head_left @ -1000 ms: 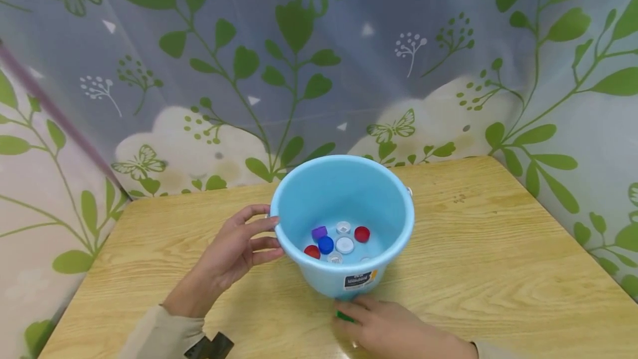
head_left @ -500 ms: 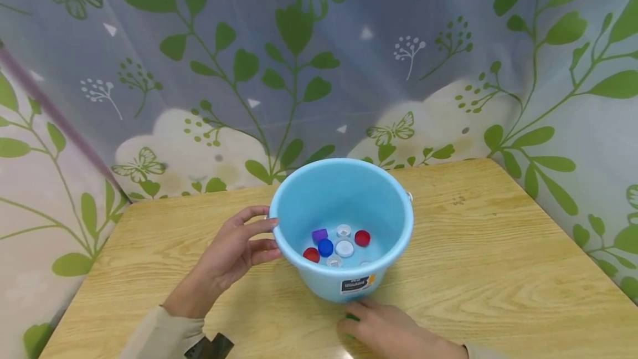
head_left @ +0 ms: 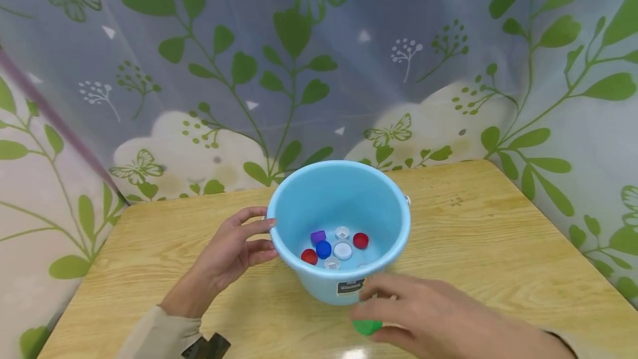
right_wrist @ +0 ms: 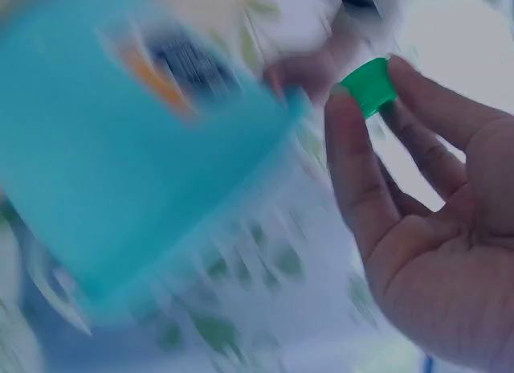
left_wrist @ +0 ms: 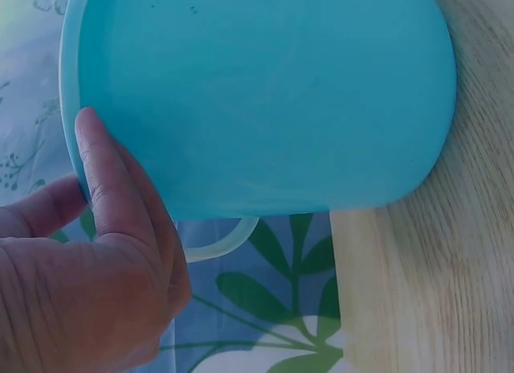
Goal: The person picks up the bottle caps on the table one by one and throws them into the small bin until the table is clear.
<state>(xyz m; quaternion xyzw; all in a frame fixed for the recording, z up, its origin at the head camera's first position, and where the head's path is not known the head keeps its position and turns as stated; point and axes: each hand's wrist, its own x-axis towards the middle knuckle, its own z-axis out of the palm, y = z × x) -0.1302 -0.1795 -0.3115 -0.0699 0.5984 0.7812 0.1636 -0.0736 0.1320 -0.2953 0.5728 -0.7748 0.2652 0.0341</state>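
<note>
A light blue bucket stands upright on the wooden table, several bottle caps lying on its floor. Among them are a blue cap, a white cap, a red cap and a purple cap. My left hand holds the bucket's rim at its left side; the left wrist view has this hand with fingers along the outer wall. In front of the bucket, my right hand pinches a green bottle cap between thumb and fingers, as the right wrist view confirms.
The wooden table reaches out on both sides of the bucket. Behind it hangs a curtain printed with leaves and butterflies. A pale handle hangs against the bucket's side.
My right hand has lifted the green bottle cap off the table and moved it up and slightly right, in front of the bucket. The left hand stays at the rim.
</note>
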